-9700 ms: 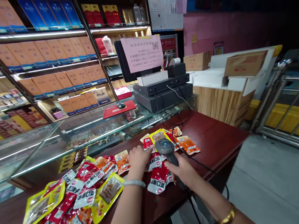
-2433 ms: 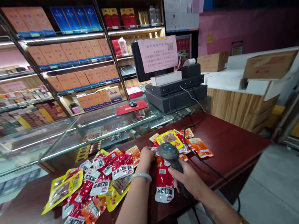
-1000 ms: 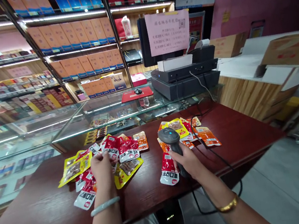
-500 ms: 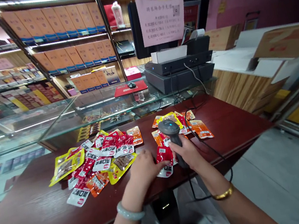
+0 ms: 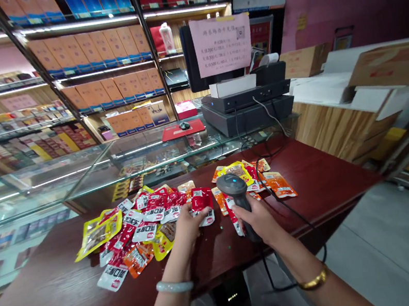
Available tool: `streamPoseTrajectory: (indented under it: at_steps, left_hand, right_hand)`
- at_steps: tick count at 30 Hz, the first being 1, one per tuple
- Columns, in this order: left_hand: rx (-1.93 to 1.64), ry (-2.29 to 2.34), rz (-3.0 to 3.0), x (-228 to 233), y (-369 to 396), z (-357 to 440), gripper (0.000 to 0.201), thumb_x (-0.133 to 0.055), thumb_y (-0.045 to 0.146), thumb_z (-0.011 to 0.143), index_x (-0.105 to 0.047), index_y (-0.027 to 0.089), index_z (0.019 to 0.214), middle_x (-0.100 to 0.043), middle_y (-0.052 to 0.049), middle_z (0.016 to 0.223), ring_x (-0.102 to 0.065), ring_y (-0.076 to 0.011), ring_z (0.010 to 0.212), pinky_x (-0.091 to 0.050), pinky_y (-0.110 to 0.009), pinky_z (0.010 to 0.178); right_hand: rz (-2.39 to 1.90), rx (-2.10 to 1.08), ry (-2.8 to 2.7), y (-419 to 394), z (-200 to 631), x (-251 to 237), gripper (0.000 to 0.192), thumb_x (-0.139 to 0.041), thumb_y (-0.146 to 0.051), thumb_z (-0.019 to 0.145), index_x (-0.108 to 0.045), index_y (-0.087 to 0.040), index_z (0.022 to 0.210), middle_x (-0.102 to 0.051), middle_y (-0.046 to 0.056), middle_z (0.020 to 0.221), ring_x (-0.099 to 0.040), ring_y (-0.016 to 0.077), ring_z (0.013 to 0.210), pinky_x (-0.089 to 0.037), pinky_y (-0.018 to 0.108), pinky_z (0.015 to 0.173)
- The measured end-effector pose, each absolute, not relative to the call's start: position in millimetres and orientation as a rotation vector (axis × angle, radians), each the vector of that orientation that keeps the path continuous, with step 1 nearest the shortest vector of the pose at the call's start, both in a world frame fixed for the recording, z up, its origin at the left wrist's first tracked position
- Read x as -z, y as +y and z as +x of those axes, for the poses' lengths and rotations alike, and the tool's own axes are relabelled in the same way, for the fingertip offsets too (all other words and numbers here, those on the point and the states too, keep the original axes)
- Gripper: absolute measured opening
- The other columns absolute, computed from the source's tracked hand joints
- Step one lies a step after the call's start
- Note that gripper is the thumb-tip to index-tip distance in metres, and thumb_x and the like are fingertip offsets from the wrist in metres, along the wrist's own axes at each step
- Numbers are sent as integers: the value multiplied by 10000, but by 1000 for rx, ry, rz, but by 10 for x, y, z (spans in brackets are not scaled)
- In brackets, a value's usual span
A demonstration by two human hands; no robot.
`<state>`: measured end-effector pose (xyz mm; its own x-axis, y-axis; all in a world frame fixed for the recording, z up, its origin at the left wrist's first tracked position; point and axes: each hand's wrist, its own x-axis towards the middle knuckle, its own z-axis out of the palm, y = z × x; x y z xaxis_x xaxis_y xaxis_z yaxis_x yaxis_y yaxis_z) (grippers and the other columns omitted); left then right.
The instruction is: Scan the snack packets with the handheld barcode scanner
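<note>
My right hand [image 5: 258, 219] is wrapped round the handle of a dark grey barcode scanner [image 5: 232, 185], its head over the right group of snack packets. My left hand [image 5: 188, 223] grips a red and white snack packet [image 5: 201, 199] by its lower left part, thumb across the front. This packet is at the right edge of the left pile of red, yellow and orange snack packets [image 5: 145, 231]. Under and behind the scanner lie more packets, among them an orange packet [image 5: 278, 184] and a yellow packet [image 5: 235, 169]. The scanner partly hides a red packet below it.
The packets lie on a dark red wooden table [image 5: 76, 300]. The scanner's black cable [image 5: 289, 201] loops over the table's right side. Behind stands a glass counter [image 5: 95, 179] with a mouse [image 5: 184, 125] and a cash drawer [image 5: 248, 111]. Cartons [image 5: 389, 62] stand to the right.
My left hand has carried the red and white packet from beside the scanner leftward and away from me, to the left pile. The scanner stays in my right hand. The view has tilted up slightly.
</note>
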<state>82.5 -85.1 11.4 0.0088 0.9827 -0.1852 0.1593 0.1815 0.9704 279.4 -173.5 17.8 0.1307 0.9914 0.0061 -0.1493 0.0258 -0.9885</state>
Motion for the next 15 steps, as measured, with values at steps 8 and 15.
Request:
streamPoseTrajectory:
  at_steps: [8,15]
  left_hand:
    - [-1163,1277,784,-89,-819,717,548,-935,33,667,-500,201,956,-577,13,934,-685,-98,697,-687,-318,680]
    - [-1208,1223,749,-102,-894,696,539,-938,47,675,-520,201,979,-585,26,884,-721,-130,726,-699,-323,684]
  right_hand:
    - [-1081,-1268,-1138,-1729,2424,-188,346,-713,-466,844,-540,-226,1024,-519,-118,498,-483,119,355,-429,234,395]
    - [-1066,-1321,-1160,-1692,2301,-204,364,-695,-461,844,-563,-211,1073,-526,-117,478,-489,125,345,-412,226,379]
